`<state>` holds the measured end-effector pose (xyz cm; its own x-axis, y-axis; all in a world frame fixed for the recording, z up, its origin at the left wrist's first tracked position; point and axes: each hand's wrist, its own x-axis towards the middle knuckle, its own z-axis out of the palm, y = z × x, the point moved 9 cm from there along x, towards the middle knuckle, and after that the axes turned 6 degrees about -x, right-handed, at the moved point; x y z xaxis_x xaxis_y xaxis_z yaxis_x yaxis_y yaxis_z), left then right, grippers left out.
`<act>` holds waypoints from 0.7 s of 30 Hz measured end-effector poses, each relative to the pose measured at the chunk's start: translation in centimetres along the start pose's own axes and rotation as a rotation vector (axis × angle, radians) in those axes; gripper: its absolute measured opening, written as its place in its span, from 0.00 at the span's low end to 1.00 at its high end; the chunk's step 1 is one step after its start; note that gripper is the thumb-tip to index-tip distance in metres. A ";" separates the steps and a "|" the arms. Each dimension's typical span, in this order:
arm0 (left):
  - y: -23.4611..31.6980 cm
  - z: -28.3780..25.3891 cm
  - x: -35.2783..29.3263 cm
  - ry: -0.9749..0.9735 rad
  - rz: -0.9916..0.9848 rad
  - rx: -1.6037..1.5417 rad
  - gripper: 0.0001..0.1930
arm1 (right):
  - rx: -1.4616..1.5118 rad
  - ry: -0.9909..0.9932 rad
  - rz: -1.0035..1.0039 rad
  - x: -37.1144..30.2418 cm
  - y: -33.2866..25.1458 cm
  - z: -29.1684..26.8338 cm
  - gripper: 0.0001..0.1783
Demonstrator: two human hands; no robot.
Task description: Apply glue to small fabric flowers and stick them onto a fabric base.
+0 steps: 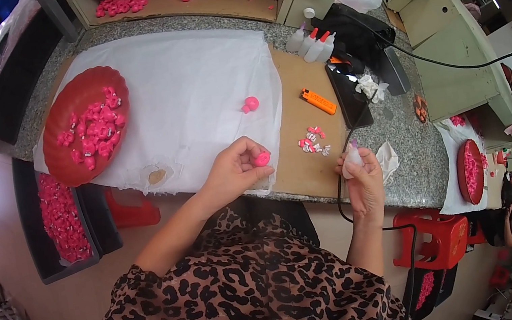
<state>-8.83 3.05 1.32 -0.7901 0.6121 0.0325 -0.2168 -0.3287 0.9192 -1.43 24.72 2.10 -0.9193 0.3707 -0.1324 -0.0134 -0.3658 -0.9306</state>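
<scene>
Between the thumb and fingers of my left hand is a small pink figure piece, above the front edge of the white sheet. My right hand is closed around a small whitish squeeze bottle, its narrow tip pointing up. Another pink figure piece lies on the sheet, farther back. Between my hands, several tiny pink and white parts rest on brown cardboard. Behind them lies an orange-handled tool, perhaps a cutter.
A red scalloped bowl of pink pieces sits at left, above a dark bin full of more. White squeeze bottles, a dark phone-like slab and crumpled tissue are at right. A black cable crosses there.
</scene>
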 end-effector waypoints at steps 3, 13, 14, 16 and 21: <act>-0.4 0.4 0.0 0.022 -0.107 -0.170 0.11 | -0.091 0.058 -0.034 0.6 -1.5 -0.7 0.14; -1.3 2.1 0.2 -0.031 -0.130 -0.287 0.10 | -1.177 0.154 -0.099 2.1 -0.6 -0.7 0.14; -1.2 1.9 0.3 -0.007 -0.107 -0.309 0.10 | -1.281 0.203 -0.095 2.1 -0.6 -0.4 0.13; -1.1 2.0 0.2 0.012 -0.114 -0.300 0.11 | -1.305 0.212 -0.127 2.0 -1.0 0.7 0.12; -1.8 2.0 -0.1 -0.030 -0.159 -0.264 0.18 | -1.401 0.194 -0.179 2.0 -1.3 1.6 0.13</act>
<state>-7.25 5.05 0.41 -0.7180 0.6904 -0.0883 -0.4807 -0.4001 0.7803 -3.91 24.56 3.63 -0.8774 0.4724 0.0835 0.3774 0.7873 -0.4876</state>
